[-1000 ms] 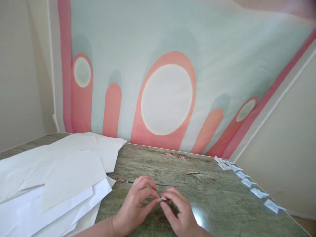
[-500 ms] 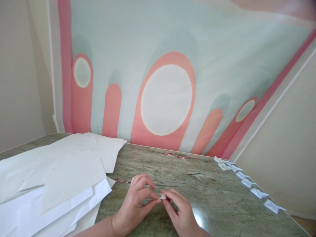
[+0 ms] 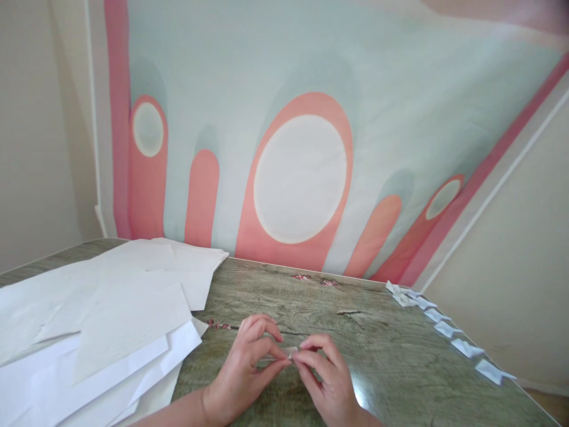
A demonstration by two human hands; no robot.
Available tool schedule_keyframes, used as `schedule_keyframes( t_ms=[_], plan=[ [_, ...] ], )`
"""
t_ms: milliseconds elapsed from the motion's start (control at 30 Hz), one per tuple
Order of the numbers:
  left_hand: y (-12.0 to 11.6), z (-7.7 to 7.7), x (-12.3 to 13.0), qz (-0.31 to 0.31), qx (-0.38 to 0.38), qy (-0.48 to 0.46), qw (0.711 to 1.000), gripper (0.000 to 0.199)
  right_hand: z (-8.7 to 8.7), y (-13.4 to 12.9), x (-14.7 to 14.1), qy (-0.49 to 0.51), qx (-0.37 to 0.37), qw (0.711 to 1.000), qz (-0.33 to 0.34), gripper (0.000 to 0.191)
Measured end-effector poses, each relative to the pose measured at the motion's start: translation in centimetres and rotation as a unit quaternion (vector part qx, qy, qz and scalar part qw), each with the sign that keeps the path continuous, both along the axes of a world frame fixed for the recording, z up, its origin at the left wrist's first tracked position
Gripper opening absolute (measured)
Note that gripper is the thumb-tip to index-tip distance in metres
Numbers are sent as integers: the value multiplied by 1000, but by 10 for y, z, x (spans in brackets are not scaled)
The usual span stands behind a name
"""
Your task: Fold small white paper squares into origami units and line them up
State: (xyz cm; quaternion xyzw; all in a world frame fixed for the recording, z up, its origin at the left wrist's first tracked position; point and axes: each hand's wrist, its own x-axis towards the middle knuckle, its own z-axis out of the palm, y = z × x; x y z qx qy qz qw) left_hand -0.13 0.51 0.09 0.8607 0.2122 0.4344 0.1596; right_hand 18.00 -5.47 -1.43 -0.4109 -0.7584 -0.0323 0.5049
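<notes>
A small folded piece of white paper [image 3: 291,351] is pinched between my two hands, just above the wood-grain table [image 3: 267,296]. My left hand [image 3: 249,362] grips its left end between thumb and forefinger, the other fingers curled above. On its right end, the thumb and forefinger of my right hand [image 3: 326,373] press together. Fingertips cover most of the paper, so its full shape is hidden. Along the table's right edge lies a row of several small folded white paper pieces [image 3: 466,348].
A spread of overlapping white paper sheets [image 3: 133,314] covers the left side of the table. Behind the table hangs a cloth backdrop [image 3: 231,71] with pink and pale green shapes. The table's far edge meets this backdrop.
My right hand's fingers have shifted on the small paper, its forefinger now more bent and raised. My left hand keeps its pinch almost in place. The sheets and the row have not moved.
</notes>
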Motion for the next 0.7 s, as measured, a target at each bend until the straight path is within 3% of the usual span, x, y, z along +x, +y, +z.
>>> schedule_keyframes(
  t_ms=[700],
  plan=[
    [-4, 6, -3, 7, 48, 48, 998, 10, -1, -1, 1, -13, -63, 997, 36, 16]
  ],
)
